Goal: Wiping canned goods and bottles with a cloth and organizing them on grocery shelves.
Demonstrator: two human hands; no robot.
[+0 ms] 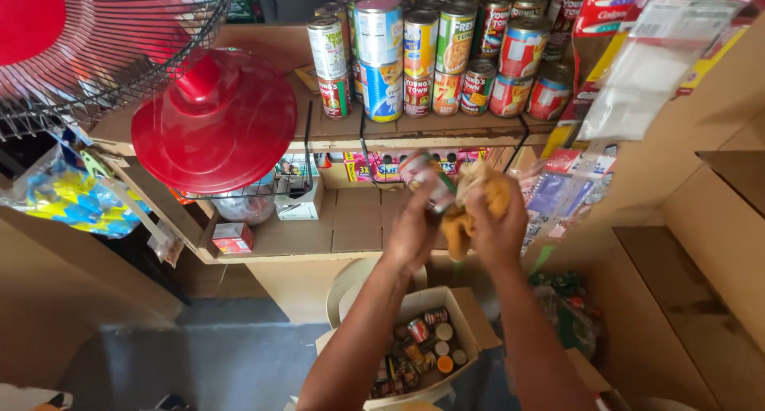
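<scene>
Both forearms rise from the bottom edge toward the shelves. Below them sits an open cardboard box [466,319] with small cans [418,349] packed inside, standing on the grey floor [231,351]. Higher up, the left hand [413,234] is wrapped around a can [426,176], which is blurred; its long axis seems to tilt, the top leaning up and left toward the shelf. Just beside it, the right hand [496,229] grips a crumpled orange cloth [476,208] pressed against the can, with a fold hanging below the fingers. Behind the hands lies a cardboard-lined lower shelf [351,224]. Above that, the upper shelf [335,131] carries stacked tins [446,48] standing upright in rows. At far left a red fan [211,116] fronts the shelf end.
</scene>
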